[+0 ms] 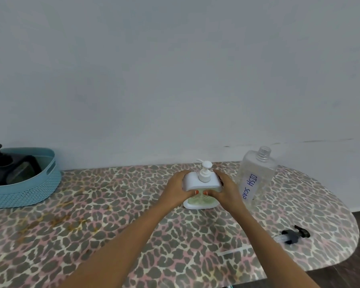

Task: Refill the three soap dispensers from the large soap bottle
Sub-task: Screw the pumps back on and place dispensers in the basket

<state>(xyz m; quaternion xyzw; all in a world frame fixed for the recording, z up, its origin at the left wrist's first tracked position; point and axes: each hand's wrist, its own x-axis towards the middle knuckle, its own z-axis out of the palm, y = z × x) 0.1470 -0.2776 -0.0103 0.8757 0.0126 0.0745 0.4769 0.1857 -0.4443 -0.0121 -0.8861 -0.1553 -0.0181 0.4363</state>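
A white soap dispenser with a white pump head stands on the leopard-print table, with pale green soap visible low in its clear body. My left hand grips its left side and my right hand grips its right side, thumbs meeting at the front. Just right of it stands the large clear bottle labelled DISH SOAP, uncapped and looking nearly empty. A black pump with a clear tube lies on the table near the right edge.
A light blue woven basket sits at the far left against the wall and holds a dark dispenser with a black pump. The table's rounded right end drops off to a dark floor. A plain wall rises behind.
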